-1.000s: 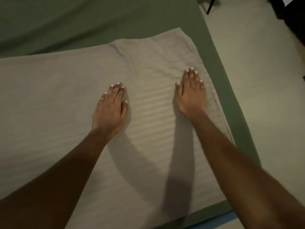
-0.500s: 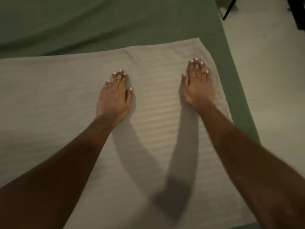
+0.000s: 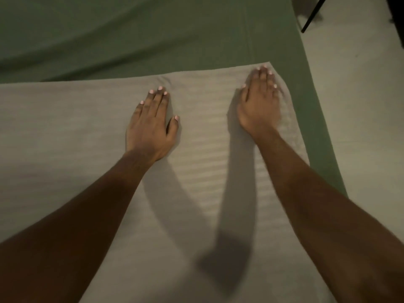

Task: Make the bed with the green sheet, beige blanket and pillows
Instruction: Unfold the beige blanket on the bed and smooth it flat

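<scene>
Sheet (image 3: 153,40) on; I press blanket (image 3: 65,132) near the bed's right edge, left hand (image 3: 150,125) and right hand (image 3: 260,103) flat-fingered, gripping nothing; pillows not yet seen.

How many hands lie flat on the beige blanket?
2. The left hand presses flat near the far edge of the beige blanket; the right hand presses flat at its far right corner, next to the green sheet. None appears hidden.

Dim, soft-focus view; both arms cast dark shadows on the blanket (image 3: 65,127); wide-angle bending at edges.
</scene>
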